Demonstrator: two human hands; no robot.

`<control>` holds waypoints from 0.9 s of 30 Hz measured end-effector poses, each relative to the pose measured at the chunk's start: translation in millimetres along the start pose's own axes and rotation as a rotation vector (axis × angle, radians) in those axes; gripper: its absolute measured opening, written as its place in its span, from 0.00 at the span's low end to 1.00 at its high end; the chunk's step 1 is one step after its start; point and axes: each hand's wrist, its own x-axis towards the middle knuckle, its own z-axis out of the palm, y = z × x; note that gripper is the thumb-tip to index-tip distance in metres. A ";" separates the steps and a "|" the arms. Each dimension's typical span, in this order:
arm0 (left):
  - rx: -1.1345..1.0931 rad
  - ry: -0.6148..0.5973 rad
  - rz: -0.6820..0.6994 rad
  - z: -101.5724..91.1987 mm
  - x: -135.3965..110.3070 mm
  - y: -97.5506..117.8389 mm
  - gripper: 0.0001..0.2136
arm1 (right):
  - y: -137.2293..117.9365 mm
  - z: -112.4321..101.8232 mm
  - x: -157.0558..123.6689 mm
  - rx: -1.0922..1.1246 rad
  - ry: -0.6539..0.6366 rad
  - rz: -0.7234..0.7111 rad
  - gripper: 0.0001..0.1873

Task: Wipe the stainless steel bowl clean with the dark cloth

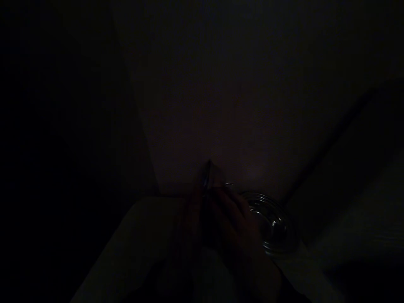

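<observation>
The view is very dark, so most detail is lost. Low in the middle, a dark object with a pointed top and a faint shine [210,176] stands between my hands; its kind is too dim to make out. My right hand [238,229] has its fingers bent together against the right side of this object. Along the left side lies my left hand [188,219], smeared and barely visible, its fingers lost in the dark. Just right of my right hand is a shiny round metal dish or lid [274,225] with a ridged rim, partly covered by that hand.
A pale surface [126,248] spreads under my hands and the metal dish. Behind it rises a dim wall-like surface [202,109]. A dark slanting edge [331,139] runs up at the right. The left side is nearly black.
</observation>
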 end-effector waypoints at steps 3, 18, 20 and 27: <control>0.019 -0.030 -0.054 1.6 -7.5 -2.9 0.23 | 9.7 -6.0 6.7 0.003 -0.028 0.093 0.20; 0.072 -0.027 0.074 3.9 -6.5 9.0 0.14 | 3.2 -0.9 4.4 -0.023 -0.021 0.044 0.19; 0.078 -0.025 0.058 5.3 -8.5 4.8 0.12 | 7.6 -4.5 9.4 -0.015 -0.054 0.109 0.19; 0.116 0.065 0.054 -0.2 3.9 -7.9 0.14 | -1.7 -1.3 2.5 0.040 -0.033 0.000 0.18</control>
